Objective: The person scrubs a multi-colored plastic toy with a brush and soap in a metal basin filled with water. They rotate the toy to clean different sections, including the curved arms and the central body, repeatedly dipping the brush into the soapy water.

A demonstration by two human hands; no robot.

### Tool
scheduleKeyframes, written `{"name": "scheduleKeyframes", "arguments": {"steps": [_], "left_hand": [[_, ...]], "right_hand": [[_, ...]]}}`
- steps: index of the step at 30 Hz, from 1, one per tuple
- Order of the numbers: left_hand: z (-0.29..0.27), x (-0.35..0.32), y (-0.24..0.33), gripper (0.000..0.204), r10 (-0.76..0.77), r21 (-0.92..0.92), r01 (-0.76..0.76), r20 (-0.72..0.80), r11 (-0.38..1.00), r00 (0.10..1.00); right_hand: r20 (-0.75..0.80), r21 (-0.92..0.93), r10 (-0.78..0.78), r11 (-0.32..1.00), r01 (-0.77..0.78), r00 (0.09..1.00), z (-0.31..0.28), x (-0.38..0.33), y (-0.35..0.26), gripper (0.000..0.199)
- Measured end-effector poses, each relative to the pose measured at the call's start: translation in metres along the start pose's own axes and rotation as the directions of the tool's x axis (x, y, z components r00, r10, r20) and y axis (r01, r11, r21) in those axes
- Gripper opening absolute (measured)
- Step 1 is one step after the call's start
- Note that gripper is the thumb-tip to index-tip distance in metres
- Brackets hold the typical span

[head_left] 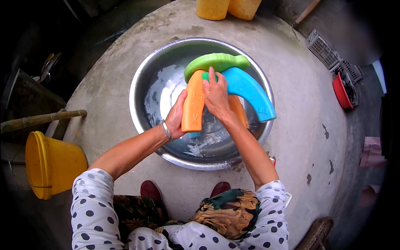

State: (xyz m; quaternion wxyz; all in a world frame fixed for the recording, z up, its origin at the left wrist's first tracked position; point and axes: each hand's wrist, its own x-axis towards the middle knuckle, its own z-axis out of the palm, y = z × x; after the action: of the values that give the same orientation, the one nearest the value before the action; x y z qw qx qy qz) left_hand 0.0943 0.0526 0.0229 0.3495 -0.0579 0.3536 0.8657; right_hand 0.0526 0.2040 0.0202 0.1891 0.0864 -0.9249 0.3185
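My left hand (176,114), with a silvery bracelet at its wrist, is closed round the lower part of an orange curved plastic piece (193,102) with raised marks. My right hand (216,91) presses a small darker green thing (205,76) against the upper end of the orange piece; its kind is mostly hidden by the fingers. Just beyond lies a lime-green plastic piece (216,61). A blue curved plastic piece (248,91) rests to the right, its end on the basin's rim. Another orange part (238,109) shows behind my right forearm. Whether these parts are joined, I cannot tell.
A wide metal basin (139,121) with water stands on the concrete floor (104,96). Yellow buckets (60,164) are at the left and far side, near a bamboo pole (50,121). A grey crate (323,48) and red basin (341,91) sit far right.
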Motion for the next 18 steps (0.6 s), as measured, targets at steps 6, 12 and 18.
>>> {"name": "scheduleKeyframes", "arguments": {"steps": [6,12,18], "left_hand": [[-0.008,-0.004,-0.003,0.052,0.014,-0.194,-0.008,0.03,0.981,0.999],[0.002,0.005,-0.004,0.053,0.043,-0.242,0.0,0.171,0.97,0.984],[0.039,0.0,0.01,0.05,0.065,-0.07,-0.064,0.004,0.996,0.998]], "right_hand": [[0.093,0.068,-0.275,0.961,0.269,0.957,-0.026,-0.037,-0.075,0.058],[0.145,0.106,-0.175,0.981,0.161,0.974,-0.049,-0.054,-0.074,0.072],[0.099,0.054,-0.173,0.984,0.168,0.98,-0.068,-0.036,-0.052,0.067]]}}
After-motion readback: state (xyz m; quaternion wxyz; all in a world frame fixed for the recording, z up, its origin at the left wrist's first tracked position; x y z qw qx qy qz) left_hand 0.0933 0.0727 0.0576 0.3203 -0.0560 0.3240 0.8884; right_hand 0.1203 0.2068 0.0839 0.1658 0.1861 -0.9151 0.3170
